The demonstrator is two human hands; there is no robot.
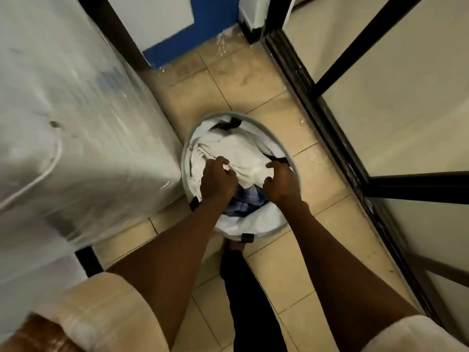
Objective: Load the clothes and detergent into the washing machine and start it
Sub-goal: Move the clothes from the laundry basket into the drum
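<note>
A round laundry basket (264, 231) with a grey rim and black tabs stands on the tiled floor at the centre. Inside lie a white cloth (238, 151) and, under it, a blue checked garment (243, 201). Both my hands reach down into the basket. My left hand (218, 180) is closed on a fold of the white cloth. My right hand (281, 181) grips the same cloth near the basket's right side. The washing machine (76, 118), white and wrapped in clear plastic film, fills the left of the view right beside the basket. No detergent is in sight.
A black-framed glass door (330, 115) runs along the right, leaving a narrow strip of beige floor tiles (228, 80). A blue and white wall (193, 34) closes the far end. White specks lie on the floor there. My dark trouser leg (248, 301) stands below the basket.
</note>
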